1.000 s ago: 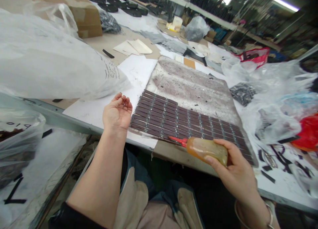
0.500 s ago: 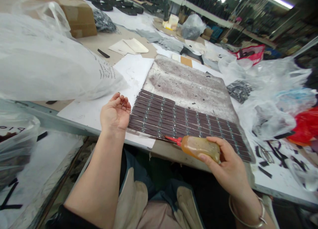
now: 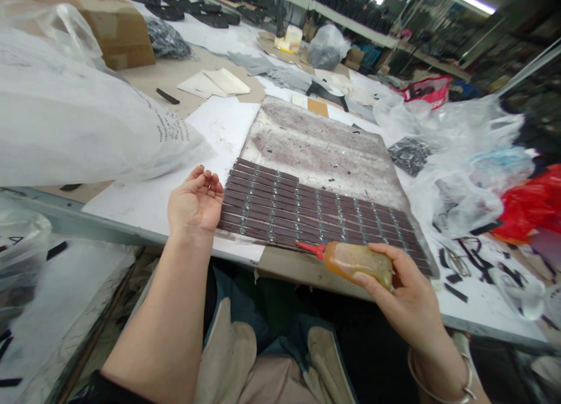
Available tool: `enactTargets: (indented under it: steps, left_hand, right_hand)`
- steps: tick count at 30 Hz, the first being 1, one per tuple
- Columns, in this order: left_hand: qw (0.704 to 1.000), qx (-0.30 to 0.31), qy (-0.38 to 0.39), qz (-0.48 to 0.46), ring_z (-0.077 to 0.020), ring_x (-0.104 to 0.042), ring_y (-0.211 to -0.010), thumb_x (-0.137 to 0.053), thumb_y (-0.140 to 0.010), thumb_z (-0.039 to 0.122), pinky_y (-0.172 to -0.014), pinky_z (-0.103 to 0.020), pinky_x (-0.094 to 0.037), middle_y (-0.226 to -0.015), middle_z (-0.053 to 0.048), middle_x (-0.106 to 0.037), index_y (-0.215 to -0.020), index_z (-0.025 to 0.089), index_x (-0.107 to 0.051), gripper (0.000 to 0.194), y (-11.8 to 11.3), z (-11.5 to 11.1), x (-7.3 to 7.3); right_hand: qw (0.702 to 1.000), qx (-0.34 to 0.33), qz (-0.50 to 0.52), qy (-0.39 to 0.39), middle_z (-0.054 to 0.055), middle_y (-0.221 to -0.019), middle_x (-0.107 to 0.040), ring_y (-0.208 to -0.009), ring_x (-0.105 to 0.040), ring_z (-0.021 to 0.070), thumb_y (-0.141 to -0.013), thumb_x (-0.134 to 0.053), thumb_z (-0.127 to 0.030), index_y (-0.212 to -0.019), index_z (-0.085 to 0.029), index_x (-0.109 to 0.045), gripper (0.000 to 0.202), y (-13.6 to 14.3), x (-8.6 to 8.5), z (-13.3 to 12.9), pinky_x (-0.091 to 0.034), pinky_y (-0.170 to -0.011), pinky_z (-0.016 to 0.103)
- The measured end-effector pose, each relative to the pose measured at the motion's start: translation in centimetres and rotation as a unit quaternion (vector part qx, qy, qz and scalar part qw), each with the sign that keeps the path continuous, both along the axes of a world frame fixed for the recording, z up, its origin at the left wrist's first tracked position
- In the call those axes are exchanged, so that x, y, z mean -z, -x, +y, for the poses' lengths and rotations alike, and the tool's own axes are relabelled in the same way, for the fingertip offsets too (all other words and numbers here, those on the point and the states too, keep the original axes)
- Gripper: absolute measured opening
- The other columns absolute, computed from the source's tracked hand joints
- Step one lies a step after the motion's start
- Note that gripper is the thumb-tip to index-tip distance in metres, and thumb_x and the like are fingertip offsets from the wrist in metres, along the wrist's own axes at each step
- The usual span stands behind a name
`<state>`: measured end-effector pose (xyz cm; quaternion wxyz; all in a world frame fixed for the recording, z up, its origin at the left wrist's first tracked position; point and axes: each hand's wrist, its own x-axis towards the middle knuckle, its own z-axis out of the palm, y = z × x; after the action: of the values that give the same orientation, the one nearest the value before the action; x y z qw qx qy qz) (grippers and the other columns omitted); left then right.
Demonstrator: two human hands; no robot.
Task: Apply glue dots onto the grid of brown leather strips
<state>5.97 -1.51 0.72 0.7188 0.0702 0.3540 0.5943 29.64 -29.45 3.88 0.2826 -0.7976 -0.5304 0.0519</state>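
My right hand (image 3: 405,293) grips a squeeze bottle of amber glue (image 3: 359,263), tilted nearly on its side. Its red nozzle (image 3: 311,249) points left, with the tip at the near edge of a grid of dark brown strips (image 3: 284,202). Whether the tip touches a strip, I cannot tell. Rows of small shiny patches cross the strips, which lie on a worn grey board (image 3: 315,135). My left hand (image 3: 197,199) rests palm up by the strips' left end, fingers loosely curled and nothing in the palm.
A big white plastic bag (image 3: 87,111) bulges on the left, before a cardboard box (image 3: 118,33). Clear plastic bags (image 3: 464,199), a red bag (image 3: 534,199) and scissors (image 3: 458,261) lie on the right. White paper sheets (image 3: 219,82) are behind the board.
The nozzle tip has slid a little to the right along the near edge of the strips. The whole view has shifted slightly. My left hand keeps its pose.
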Motion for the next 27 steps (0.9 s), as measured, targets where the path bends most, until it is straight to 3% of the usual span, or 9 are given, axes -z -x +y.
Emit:
enactTargets:
  steps: [27]
  left_hand:
    - [0.997, 0.057, -0.026, 0.037, -0.0081, -0.061, -0.063, -0.047, -0.075, 0.002, -0.062, -0.019, -0.051, -0.066, 0.002, -0.060, -0.076, 0.021, -0.058, 0.022, -2.6, -0.9, -0.1]
  right_hand:
    - [0.998, 0.064, 0.024, 0.001, 0.008, -0.110, -0.061, -0.094, -0.062, 0.0242, -0.075, -0.069, -0.040, -0.120, -0.024, -0.052, 0.050, -1.9, 0.1, -3.6, -0.052, -0.079, 0.037]
